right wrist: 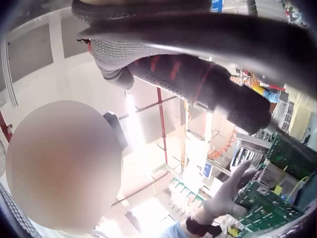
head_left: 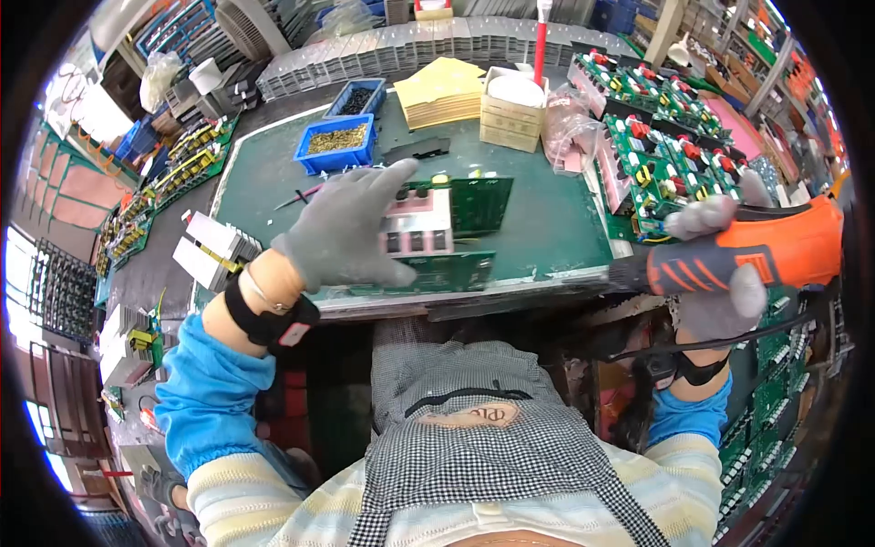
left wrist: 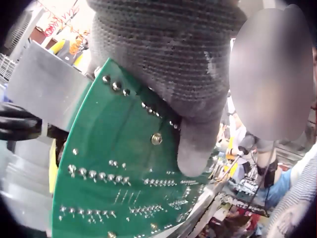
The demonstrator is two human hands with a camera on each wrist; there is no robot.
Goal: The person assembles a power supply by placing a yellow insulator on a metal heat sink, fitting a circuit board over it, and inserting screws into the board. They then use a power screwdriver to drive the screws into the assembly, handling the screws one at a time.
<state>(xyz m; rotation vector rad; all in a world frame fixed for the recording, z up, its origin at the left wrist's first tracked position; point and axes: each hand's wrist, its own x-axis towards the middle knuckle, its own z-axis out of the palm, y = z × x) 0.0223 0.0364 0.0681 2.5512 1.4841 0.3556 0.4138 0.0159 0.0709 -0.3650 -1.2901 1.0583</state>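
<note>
In the head view, my gloved left hand (head_left: pixel 351 223) spans the left end of an assembly with an upper green circuit board (head_left: pixel 481 204) and a lower one, a silver and pink block between them. Its thumb lies over the solder side of a board (left wrist: pixel 124 144) in the left wrist view; its other fingertips are partly hidden. My gloved right hand (head_left: pixel 720 264) grips an orange and black power driver (head_left: pixel 775 248) at the right, its dark front end pointing left. The right wrist view shows the driver's tip end near the boards.
Blue trays of small parts (head_left: pixel 335 146), yellow sheets (head_left: pixel 441 91) and a wooden box (head_left: pixel 512 118) stand at the back of the green mat (head_left: pixel 565 214). Populated boards (head_left: pixel 670 164) lie at the right, metal parts (head_left: pixel 214 251) at the left. A black cable crosses by my right wrist.
</note>
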